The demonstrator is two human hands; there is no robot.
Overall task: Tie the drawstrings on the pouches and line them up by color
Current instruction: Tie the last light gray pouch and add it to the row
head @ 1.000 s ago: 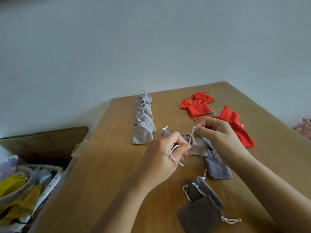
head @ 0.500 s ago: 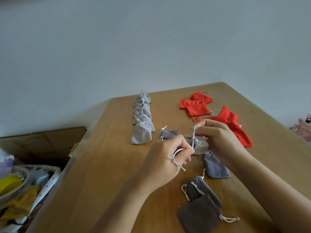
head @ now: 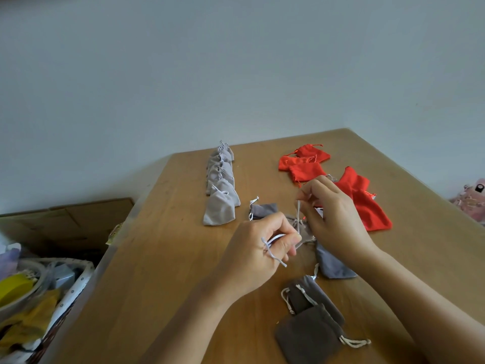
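two hands work one soft grey pouch [head: 304, 232] on the wooden table [head: 170, 258]: the left hand [head: 258, 254] curls round a looped white cord [head: 274, 238], the right hand [head: 333, 219] pinches another cord end [head: 298, 209] upright. the hands hide most of the pouch. cinched pale grey pouches [head: 220, 211] form a row behind; flat red pouches [head: 305, 170] lie right.
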